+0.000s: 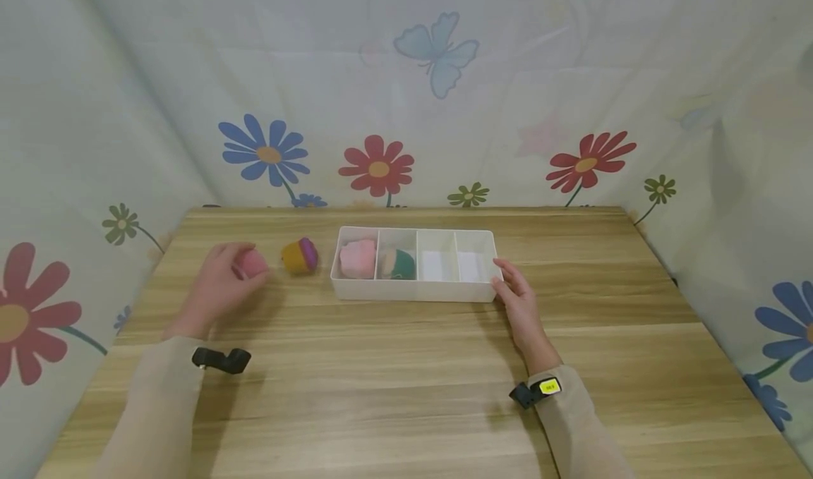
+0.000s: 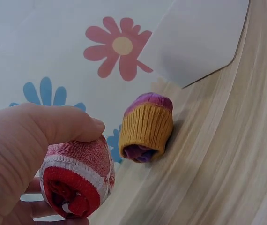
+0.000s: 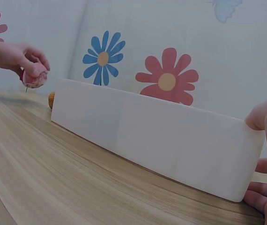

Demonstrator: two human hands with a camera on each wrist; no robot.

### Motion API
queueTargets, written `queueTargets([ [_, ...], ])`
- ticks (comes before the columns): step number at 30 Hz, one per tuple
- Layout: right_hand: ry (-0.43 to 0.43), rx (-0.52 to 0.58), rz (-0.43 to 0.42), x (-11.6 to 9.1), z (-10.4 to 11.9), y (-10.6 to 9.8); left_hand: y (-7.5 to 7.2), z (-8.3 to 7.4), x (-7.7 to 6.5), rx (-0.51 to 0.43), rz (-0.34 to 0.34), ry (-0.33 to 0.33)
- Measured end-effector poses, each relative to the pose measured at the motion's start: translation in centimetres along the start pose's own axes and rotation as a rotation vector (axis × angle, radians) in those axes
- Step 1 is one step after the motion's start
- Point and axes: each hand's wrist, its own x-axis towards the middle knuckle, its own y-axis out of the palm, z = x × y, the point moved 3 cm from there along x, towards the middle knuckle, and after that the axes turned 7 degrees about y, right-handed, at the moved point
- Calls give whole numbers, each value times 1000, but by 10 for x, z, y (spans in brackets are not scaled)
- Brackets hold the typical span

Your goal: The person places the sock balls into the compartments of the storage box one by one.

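Observation:
My left hand (image 1: 222, 280) grips a rolled-up pink and red sock (image 2: 77, 180) with a white band, thumb on top; in the right wrist view it is lifted off the table. Just right of that hand lies a mustard rolled-up sock (image 1: 297, 257) with a purple end. A white divided box (image 1: 413, 292) stands at the middle of the table. Its leftmost compartment holds a pink rolled-up sock (image 1: 358, 259), and the one beside it a green and beige rolled-up sock (image 1: 400, 263). My right hand (image 1: 519, 306) holds the box's right end, thumb at the front corner.
The wooden table (image 1: 381, 380) runs back to a pale curtain (image 1: 317, 63) printed with flowers and a butterfly. More curtain hangs along the left and right sides. Thin dividers (image 1: 456, 257) split the box crosswise.

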Motion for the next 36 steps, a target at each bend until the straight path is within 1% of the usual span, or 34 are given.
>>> queueTargets([
  [6,0,-6,-7,0,1,-1,0,-12,6,-15,-3,13],
  [9,4,-4,-7,0,1,-1,0,-18,7,-21,-8,32],
  [15,4,-2,-12,1,1,-1,2,-29,12,-19,2,42],
  [22,0,0,-14,1,1,0,5,-43,17,-53,-9,79],
  [30,-2,-4,-13,1,0,0,12,-54,25,-49,-10,103],
  [36,-1,-2,-15,1,-1,-1,15,-61,27,-60,-8,141],
])
